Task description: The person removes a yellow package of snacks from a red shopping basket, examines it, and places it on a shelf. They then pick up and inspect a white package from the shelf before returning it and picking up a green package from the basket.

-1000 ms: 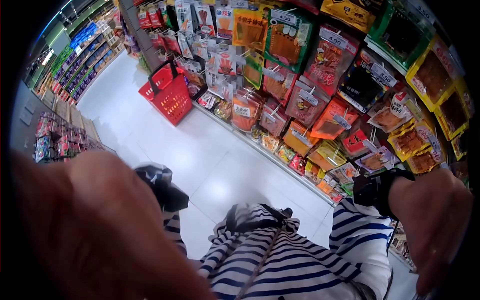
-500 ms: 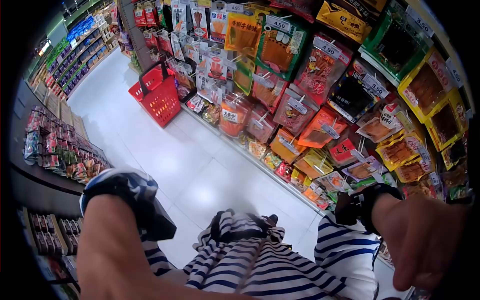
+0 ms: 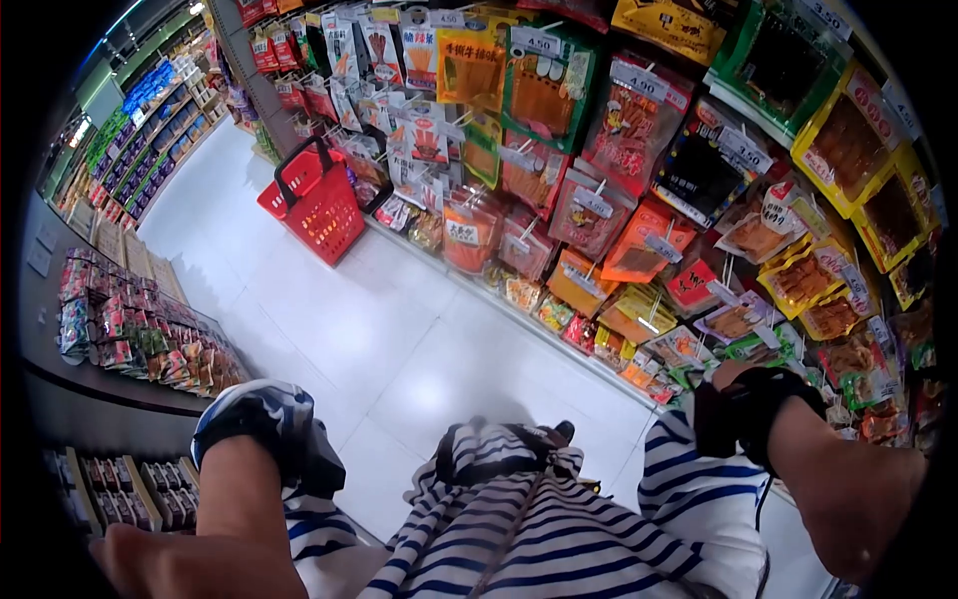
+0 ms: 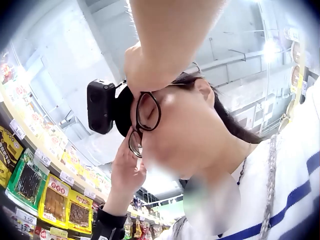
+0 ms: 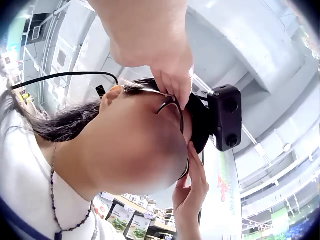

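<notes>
Both hands at face, centre frame: left hand (image 4: 150,70) and right hand (image 5: 167,75) each pinch the glasses (image 4: 145,120) beside the head camera (image 4: 100,105).

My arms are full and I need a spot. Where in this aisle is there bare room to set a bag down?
The white tiled floor lies bare between the red basket and the striped clothing, bordered by the low snack display on one side. The hanging snack packets fill their wall down to the floor edge, with no gap to set anything.
</notes>
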The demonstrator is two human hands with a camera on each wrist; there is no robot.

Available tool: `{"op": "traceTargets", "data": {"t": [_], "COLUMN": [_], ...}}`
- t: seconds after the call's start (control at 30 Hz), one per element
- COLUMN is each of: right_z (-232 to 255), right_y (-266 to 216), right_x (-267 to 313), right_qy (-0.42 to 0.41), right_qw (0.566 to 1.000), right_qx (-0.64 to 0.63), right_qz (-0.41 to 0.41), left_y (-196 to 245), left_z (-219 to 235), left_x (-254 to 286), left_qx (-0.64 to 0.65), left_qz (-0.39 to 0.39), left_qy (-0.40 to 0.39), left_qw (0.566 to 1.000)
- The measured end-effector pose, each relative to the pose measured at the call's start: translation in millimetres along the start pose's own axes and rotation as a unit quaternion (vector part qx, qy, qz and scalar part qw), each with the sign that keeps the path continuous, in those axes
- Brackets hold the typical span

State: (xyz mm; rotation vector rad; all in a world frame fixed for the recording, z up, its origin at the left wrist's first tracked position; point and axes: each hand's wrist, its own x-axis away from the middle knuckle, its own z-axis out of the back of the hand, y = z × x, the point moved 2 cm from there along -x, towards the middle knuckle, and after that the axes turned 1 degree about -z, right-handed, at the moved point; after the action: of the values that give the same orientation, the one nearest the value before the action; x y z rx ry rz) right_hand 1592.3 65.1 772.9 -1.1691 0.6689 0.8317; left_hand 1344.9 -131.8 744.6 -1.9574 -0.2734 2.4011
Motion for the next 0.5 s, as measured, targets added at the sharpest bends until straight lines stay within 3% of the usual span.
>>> {"op": "traceTargets", "data": {"t": [0.07, 0.2, 0.27, 0.3, 0.37, 0.4, 0.47, 0.5], "right_z": [-1.8, -10.3, -9.5, -7.1, -8.3, -7.8, 1.4, 1.9], "right_y": [-8.4, -13.3, -21.4, -30.1, -29.8, -25.0, -15.1, -6.7], "right_x": [-1.9, 17.2, 19.4, 23.5, 18.5, 19.9, 19.1, 18.3], "right_qy": [-0.003, 0.046, 0.037, 0.027, 0.004, -0.003, -0.023, -0.031], "right_qw": [0.999, 0.977, 0.943, 0.916, 0.866, 0.873, 0.898, 0.909], "right_qx": [-0.052, 0.122, 0.24, 0.313, 0.413, 0.406, 0.37, 0.354], "right_qz": [-0.015, 0.171, 0.228, 0.25, 0.283, 0.272, 0.237, 0.22], "left_y": [8.8, 12.0, 8.5, 7.1, 14.6, 18.8, 21.1, 19.5], "left_z": [-1.1, -2.7, -5.8, -13.2, -9.1, -6.5, 5.9, 9.3], "left_x": [-3.6, -5.8, -8.0, -4.3, -2.7, -3.2, -9.0, -7.8], "left_qx": [0.008, 0.052, 0.207, 0.251, 0.001, -0.125, -0.154, -0.149], "left_qz": [0.0, 0.006, 0.011, 0.001, -0.043, -0.065, 0.06, 0.075], "left_qy": [-0.009, -0.024, -0.081, 0.107, 0.101, 0.094, 0.021, 0.023], "left_qw": [1.0, 0.998, 0.975, 0.962, 0.994, 0.986, 0.986, 0.986]}}
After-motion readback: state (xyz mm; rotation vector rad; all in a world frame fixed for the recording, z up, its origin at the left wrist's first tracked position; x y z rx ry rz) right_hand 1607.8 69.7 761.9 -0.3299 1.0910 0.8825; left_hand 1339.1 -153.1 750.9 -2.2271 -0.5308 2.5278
